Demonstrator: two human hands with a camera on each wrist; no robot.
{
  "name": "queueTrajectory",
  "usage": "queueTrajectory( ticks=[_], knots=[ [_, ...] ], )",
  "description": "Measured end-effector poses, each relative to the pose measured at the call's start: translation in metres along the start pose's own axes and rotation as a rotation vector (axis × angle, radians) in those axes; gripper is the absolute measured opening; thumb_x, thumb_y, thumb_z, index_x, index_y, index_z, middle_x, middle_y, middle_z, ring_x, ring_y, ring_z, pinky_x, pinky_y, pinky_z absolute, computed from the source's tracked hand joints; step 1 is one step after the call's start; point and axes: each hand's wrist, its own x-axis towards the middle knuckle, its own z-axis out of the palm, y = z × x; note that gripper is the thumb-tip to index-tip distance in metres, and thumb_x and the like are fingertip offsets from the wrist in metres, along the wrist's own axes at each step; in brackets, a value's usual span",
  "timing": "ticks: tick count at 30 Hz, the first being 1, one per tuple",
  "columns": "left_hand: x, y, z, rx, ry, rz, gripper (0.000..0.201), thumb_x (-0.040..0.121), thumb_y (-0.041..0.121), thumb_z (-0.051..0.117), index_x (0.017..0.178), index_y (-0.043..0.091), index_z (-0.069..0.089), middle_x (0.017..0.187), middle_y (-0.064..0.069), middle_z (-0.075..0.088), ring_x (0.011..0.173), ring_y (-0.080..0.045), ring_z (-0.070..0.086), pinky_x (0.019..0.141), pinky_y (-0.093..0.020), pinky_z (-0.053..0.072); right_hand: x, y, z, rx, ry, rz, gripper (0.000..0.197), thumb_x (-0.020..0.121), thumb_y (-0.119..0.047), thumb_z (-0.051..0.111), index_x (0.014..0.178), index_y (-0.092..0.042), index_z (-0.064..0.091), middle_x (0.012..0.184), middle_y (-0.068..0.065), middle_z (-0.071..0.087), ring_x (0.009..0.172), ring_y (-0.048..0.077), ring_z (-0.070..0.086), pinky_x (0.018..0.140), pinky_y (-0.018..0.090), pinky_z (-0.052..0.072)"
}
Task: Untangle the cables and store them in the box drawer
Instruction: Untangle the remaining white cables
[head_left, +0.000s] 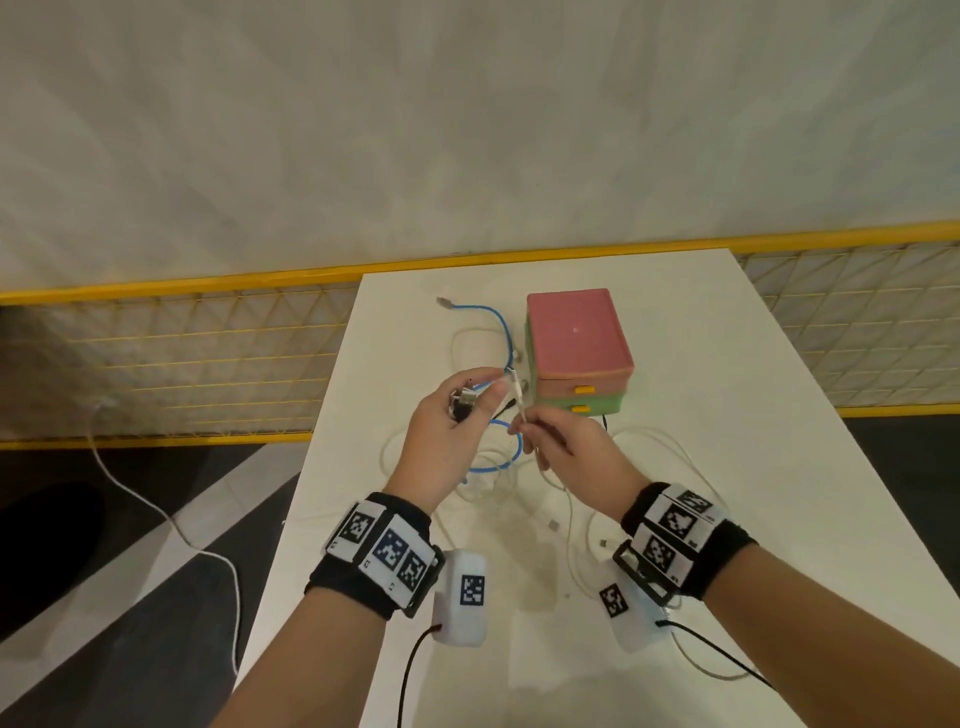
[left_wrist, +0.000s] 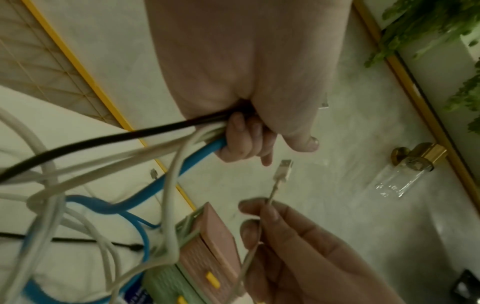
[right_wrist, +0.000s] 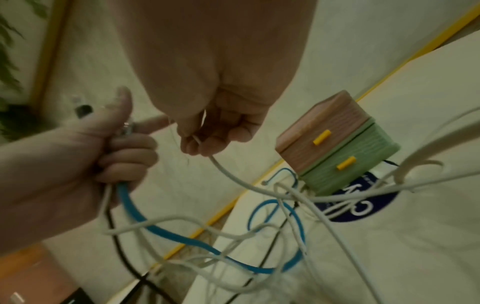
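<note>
Above the white table (head_left: 727, 415), my left hand (head_left: 457, 410) grips a bundle of cable ends: a blue cable (left_wrist: 187, 164), a black cable (left_wrist: 103, 139) and white ones. My right hand (head_left: 550, 431) pinches a thin white cable (right_wrist: 233, 176) just below its USB plug (left_wrist: 284, 169), which sticks up between the two hands. The rest of the tangle (head_left: 493, 467) hangs down to the table in front of the box. The drawer box (head_left: 576, 348) is pink on top and green below, with both yellow-handled drawers (right_wrist: 322, 136) closed.
More white cable loops (head_left: 660, 441) and loose plugs (head_left: 553, 525) lie on the table near my right wrist. A blue cable end (head_left: 467, 309) reaches toward the table's far left edge. A yellow mesh fence (head_left: 182, 353) runs behind the table.
</note>
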Motion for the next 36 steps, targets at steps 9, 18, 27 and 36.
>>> queueTrajectory(
  ticks=[9, 18, 27, 36],
  knots=[
    [0.009, 0.021, 0.012, -0.125, 0.026, 0.021, 0.038, 0.095, 0.039, 0.057, 0.066, 0.014, 0.054, 0.059, -0.002, 0.049, 0.051, -0.015, 0.040, 0.048, -0.025, 0.036, -0.016, -0.012, -0.004, -0.045, -0.107, -0.049, 0.023, 0.100, -0.015, 0.040, 0.084, -0.013, 0.057, 0.066, -0.012, 0.050, 0.064, 0.004, 0.049, 0.066, 0.013, 0.041],
    [0.041, 0.040, -0.046, -0.480, 0.195, -0.034, 0.027, 0.080, 0.034, 0.073, 0.073, 0.023, 0.049, 0.046, 0.014, 0.033, 0.038, -0.004, 0.026, 0.035, -0.017, 0.023, -0.035, 0.041, -0.047, -0.208, -0.098, 0.160, 0.025, 0.101, -0.022, 0.038, 0.081, -0.013, 0.052, 0.067, -0.011, 0.047, 0.061, 0.001, 0.043, 0.063, 0.018, 0.035],
    [0.008, 0.026, 0.026, 0.268, -0.366, 0.075, 0.006, 0.088, 0.041, 0.066, 0.085, 0.037, 0.067, 0.069, 0.031, 0.056, 0.069, 0.009, 0.054, 0.060, -0.006, 0.040, -0.014, -0.006, -0.047, -0.131, 0.021, -0.034, 0.020, 0.099, -0.017, 0.045, 0.095, -0.005, 0.061, 0.079, 0.011, 0.061, 0.070, 0.015, 0.051, 0.069, 0.028, 0.041],
    [0.032, 0.037, -0.005, 0.098, 0.239, 0.100, 0.033, 0.093, 0.038, 0.061, 0.072, 0.015, 0.047, 0.058, 0.005, 0.040, 0.046, -0.003, 0.038, 0.050, -0.012, 0.034, -0.035, 0.016, -0.051, -0.166, -0.023, 0.089, 0.025, 0.102, -0.020, 0.036, 0.081, -0.016, 0.048, 0.062, -0.014, 0.045, 0.059, -0.001, 0.042, 0.061, 0.011, 0.035]
  ],
)
